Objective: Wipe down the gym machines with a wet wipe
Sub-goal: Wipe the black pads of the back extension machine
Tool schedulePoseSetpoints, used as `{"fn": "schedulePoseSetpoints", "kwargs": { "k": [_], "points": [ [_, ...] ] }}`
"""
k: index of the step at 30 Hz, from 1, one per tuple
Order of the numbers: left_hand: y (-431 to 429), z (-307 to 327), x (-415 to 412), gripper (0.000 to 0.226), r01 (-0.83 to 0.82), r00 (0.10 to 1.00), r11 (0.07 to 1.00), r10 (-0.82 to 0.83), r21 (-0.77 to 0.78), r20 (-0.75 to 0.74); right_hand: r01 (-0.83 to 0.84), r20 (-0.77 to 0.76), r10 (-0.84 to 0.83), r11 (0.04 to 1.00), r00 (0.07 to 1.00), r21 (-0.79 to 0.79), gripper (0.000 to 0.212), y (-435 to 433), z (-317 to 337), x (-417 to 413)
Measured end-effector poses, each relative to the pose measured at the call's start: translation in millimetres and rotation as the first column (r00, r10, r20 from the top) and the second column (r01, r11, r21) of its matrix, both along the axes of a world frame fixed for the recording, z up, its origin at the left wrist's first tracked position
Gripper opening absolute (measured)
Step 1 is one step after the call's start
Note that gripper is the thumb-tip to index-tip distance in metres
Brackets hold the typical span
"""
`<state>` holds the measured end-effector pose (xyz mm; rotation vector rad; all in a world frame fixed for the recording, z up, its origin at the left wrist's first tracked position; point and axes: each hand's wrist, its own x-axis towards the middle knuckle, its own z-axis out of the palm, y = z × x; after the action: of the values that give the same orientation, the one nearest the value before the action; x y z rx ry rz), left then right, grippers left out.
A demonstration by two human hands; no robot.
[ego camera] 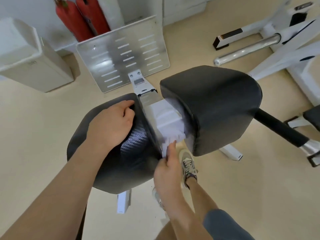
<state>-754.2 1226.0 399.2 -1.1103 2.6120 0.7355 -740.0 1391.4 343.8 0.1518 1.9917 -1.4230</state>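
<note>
Your left hand (pixel 110 125) lay on top of the left seat pad (pixel 136 149) with its fingers curled over the pad's inner edge. That hold probably steadied the pad, or pulled it aside to widen the gap. Your right hand (pixel 167 172) pinched the bunched wet wipe (pixel 172 140) between thumb and fingers. The wipe was pushed down into the narrow gap between that pad and the right seat pad (pixel 216 104), against the white frame (pixel 162 113) there. I judge you were wiping the inner faces, which are hard to reach from above.

The two pads crowded your right hand on both sides, and your shoe (pixel 187 163) stood just below it. A black handle bar (pixel 280 129) stuck out from the right pad. Beyond the pads stood the metal footplate (pixel 124 54), with two red fire extinguishers (pixel 83 19) behind it and a chrome bar (pixel 245 49) well apart to the right.
</note>
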Motion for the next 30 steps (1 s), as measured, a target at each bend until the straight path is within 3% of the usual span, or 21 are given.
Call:
{"fn": "schedulePoseSetpoints", "kwargs": {
  "k": [1, 3, 6, 8, 11, 12, 14, 15, 17, 21, 25, 27, 29, 30],
  "points": [
    [1, 1, 1, 0.044, 0.0, 1.0, 1.0, 0.0, -0.003, -0.002, 0.102, 0.147, -0.095, 0.994, 0.985, -0.042, 0.056, -2, 1, -9],
    [4, 2, 2, 0.044, -0.002, 1.0, 1.0, 0.002, -0.016, -0.005, 0.237, 0.271, -0.209, 0.969, 0.94, -0.075, 0.041, -10, 9, -30],
    [7, 2, 1, 0.044, -0.009, 1.0, 0.999, 0.009, -0.041, -0.003, 0.093, 0.18, -0.081, 0.994, 0.98, -0.056, 0.029, -28, 33, -38],
    [8, 3, 2, 0.044, -0.022, 1.0, 0.999, 0.022, -0.048, -0.008, 0.046, 0.124, -0.044, 0.999, 0.991, -0.014, 0.033, -30, 38, -30],
    [11, 5, 1, 0.044, -0.024, 1.0, 0.997, 0.024, -0.067, -0.004, 0.122, 0.286, -0.108, 0.992, 0.952, -0.035, 0.019, -23, 33, -35],
    [11, 5, 1, 0.044, -0.024, 1.0, 0.997, 0.023, -0.075, -0.002, 0.16, 0.356, -0.136, 0.986, 0.925, -0.038, 0.027, -21, 31, -39],
    [12, 5, 1, 0.044, -0.028, 1.0, 0.996, 0.026, -0.089, -0.014, 0.183, 0.405, -0.155, 0.983, 0.901, -0.032, 0.063, -24, 26, -40],
    [12, 5, 2, 0.044, -0.033, 0.999, 0.995, 0.031, -0.092, -0.022, 0.142, 0.341, -0.121, 0.989, 0.932, -0.037, 0.072, -29, 28, -38],
    [12, 4, 2, 0.044, -0.04, 0.999, 0.995, 0.037, -0.097, -0.034, 0.005, 0.106, -0.001, 1.0, 0.994, -0.031, 0.067, -36, 35, -25],
    [12, 6, 3, 0.044, -0.024, 0.999, 0.994, 0.02, -0.104, -0.035, -0.229, -0.152, 0.245, 0.967, 0.958, 0.115, 0.078, -28, 33, -13],
    [14, 8, 3, 0.043, -0.016, 1.0, 0.995, 0.015, -0.096, -0.015, -0.368, -0.34, 0.501, 0.846, 0.796, 0.385, 0.078, -7, 29, -19],
    [12, 7, 5, 0.043, -0.008, 1.0, 0.995, 0.006, -0.098, -0.021, -0.382, -0.457, 0.614, 0.775, 0.644, 0.504, 0.072, -1, 29, -22],
    [10, 3, 5, 0.045, 0.014, 0.999, 0.995, -0.017, -0.097, -0.034, -0.47, -0.454, 0.722, 0.688, 0.522, 0.554, 0.075, 0, 36, -36],
    [9, 1, 5, 0.046, 0.026, 0.999, 0.996, -0.03, -0.09, -0.037, -0.543, -0.389, 0.768, 0.637, 0.509, 0.548, 0.077, -3, 42, -49]
  ]
}}
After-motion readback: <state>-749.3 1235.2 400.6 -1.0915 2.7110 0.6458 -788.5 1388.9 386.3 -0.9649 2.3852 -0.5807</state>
